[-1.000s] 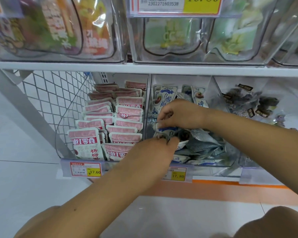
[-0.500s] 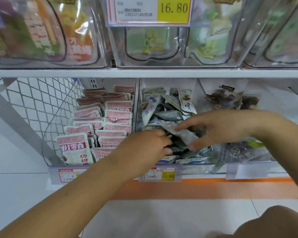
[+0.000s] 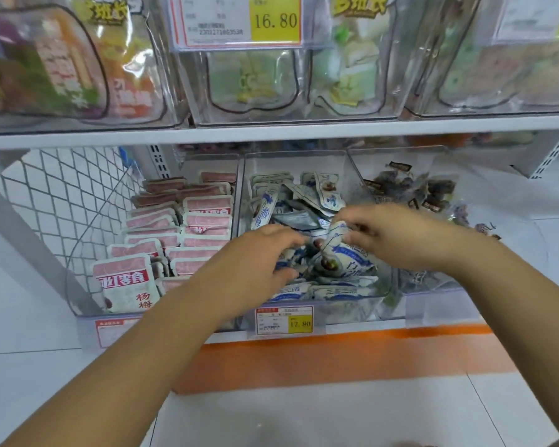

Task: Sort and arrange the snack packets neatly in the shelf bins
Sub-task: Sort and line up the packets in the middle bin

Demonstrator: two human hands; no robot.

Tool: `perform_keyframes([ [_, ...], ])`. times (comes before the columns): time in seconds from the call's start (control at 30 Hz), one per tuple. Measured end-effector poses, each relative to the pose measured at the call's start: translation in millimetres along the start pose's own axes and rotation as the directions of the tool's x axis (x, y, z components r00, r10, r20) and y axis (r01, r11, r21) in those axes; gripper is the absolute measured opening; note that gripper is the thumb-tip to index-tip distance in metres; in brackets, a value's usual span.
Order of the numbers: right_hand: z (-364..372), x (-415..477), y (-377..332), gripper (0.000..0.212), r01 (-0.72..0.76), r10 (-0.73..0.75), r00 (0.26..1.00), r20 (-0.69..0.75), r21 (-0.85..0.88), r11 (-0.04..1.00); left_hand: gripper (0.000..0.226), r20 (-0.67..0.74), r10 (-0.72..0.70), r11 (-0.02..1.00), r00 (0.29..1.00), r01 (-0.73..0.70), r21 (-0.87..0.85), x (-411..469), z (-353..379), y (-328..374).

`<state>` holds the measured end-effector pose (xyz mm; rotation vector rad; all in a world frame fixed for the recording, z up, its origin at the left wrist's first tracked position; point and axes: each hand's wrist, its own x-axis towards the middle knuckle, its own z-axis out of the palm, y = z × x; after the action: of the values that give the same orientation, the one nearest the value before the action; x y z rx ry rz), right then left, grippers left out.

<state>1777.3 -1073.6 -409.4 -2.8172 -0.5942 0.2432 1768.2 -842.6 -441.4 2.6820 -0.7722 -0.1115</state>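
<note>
My right hand (image 3: 397, 235) has swung back over the middle bin (image 3: 384, 287) and now pinches a blue-and-white packet (image 3: 347, 253); my left hand (image 3: 259, 256) rests half-curled on the heap, holding nothing I can see. The pile still looks jumbled; straightening is barely begun.

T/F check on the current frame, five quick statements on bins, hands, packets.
1. Both hands are in the middle bin. True: left hand, right hand.
2. The pink packets lie in a loose jumble. False: they stand in neat rows.
3. The right hand grips a blue-and-white packet. True.
4. The middle bin's price tag reads 16.80. False: it reads 17.80.
5. The dark-wrapped packets are in the left bin. False: they are in the right bin.
</note>
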Motion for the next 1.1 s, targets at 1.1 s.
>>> perform_keyframes([
  [1.1, 20.3, -10.5, -9.5, 0.032, 0.013, 0.014, 0.995, 0.094, -0.278, 0.960, 0.062, -0.044, -0.045, 0.963, 0.998, 0.032, -0.269, 22.9, 22.0, 14.7],
])
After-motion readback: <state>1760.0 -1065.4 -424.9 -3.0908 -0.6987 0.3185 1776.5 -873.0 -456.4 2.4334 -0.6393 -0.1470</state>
